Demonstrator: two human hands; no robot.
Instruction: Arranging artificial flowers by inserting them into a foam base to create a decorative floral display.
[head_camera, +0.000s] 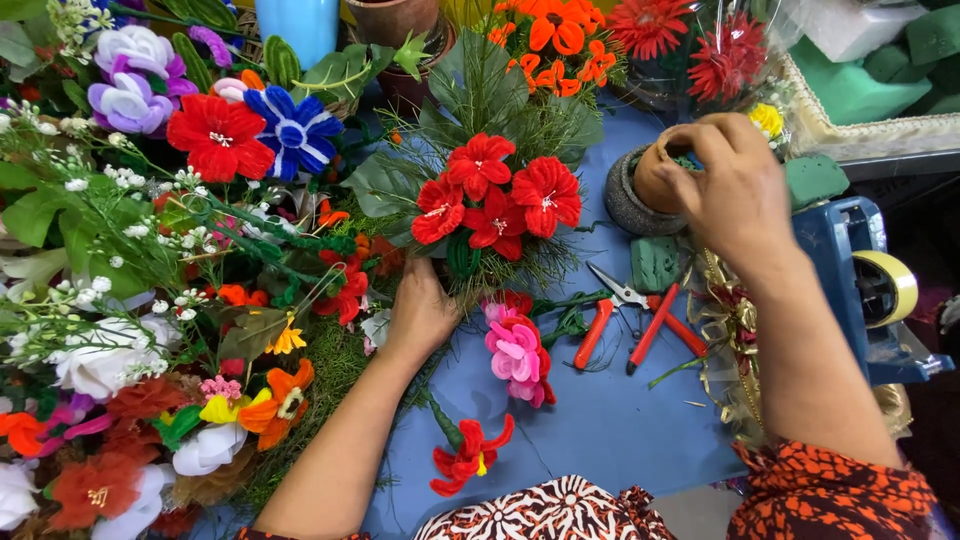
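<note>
Left edge of blue table (600, 420): heap of artificial flowers (130, 300). Left hand (420, 312) mid-table, grip clamped around stems of red-flower bouquet (495, 195), blooms upright amid greenery. Pink flower (515, 350) just right of hand. Red-handled pliers (640, 325) lying open nearby. Right hand (725, 190) near far right edge, fingers closed on small brown clay pot (655, 180) over grey bowl (630, 205). Blue tape dispenser (850, 280) at right edge.
</note>
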